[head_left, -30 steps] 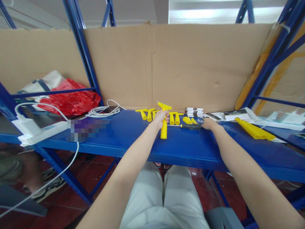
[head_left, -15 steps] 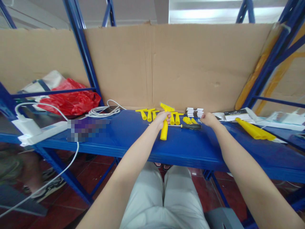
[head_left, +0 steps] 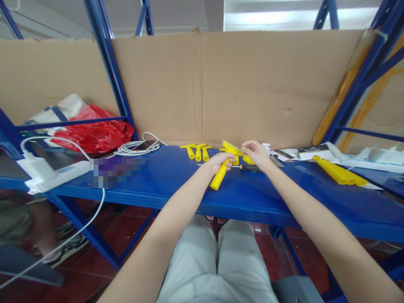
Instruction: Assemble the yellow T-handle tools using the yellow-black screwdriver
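My left hand (head_left: 222,163) is closed around the neck of a yellow T-shaped scraper handle (head_left: 218,179), which tilts with its wide head up and to the right. At the right end of that head, the fingers of my right hand (head_left: 256,153) are pinched together. Whatever they hold is too small to make out. Behind the hands lie small yellow pieces (head_left: 248,160) and a screwdriver (head_left: 251,167) with a black grip, partly covered by my hands. More yellow T-shaped handles (head_left: 198,153) stand along the cardboard, to the left of my left hand.
A flat metal piece (head_left: 277,161) lies right of my right hand, near white packets. Farther right are yellow tubular handles (head_left: 339,171). On the left are a coiled white cable (head_left: 135,148), a red plastic bag (head_left: 94,130) and a power strip (head_left: 59,174). Cardboard (head_left: 252,84) closes off the back.
My right hand has moved left from beside the white stack to the handle's head. The handle in my left hand has tilted, its head swinging to the right.
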`<state>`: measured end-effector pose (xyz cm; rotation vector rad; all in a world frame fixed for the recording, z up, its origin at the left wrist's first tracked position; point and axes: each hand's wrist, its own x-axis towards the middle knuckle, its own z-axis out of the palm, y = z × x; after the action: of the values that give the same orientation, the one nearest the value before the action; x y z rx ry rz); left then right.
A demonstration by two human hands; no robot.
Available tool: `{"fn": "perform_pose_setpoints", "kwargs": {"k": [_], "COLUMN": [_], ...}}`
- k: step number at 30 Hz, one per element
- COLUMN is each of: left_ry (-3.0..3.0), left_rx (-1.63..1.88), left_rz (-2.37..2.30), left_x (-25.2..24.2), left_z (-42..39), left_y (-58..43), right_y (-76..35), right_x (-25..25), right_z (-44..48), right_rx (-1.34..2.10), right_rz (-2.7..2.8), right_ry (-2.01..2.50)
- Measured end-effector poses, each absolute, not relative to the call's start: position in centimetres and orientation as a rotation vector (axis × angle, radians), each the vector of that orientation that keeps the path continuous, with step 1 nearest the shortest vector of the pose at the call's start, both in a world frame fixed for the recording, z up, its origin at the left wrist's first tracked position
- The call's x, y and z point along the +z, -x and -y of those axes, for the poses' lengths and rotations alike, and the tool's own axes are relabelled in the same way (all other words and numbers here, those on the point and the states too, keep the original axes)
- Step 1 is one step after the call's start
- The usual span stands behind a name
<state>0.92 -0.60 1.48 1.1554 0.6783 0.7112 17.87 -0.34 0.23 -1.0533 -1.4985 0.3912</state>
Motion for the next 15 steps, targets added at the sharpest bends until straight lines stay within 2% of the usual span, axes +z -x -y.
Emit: {"fn": "perform_pose_setpoints", "kwargs": {"k": [15], "left_ry": [-1.128], "left_rx": [0.719], "left_rz": [-0.636], "left_x": [1.4], "left_z": [0.6], "left_y": [-1.0], "right_y": [-17.8], "right_x": [-0.8], "right_z": [-0.9], "right_rx": [0.336], "right_rz": [1.546], "right_ry": [1.077]}}
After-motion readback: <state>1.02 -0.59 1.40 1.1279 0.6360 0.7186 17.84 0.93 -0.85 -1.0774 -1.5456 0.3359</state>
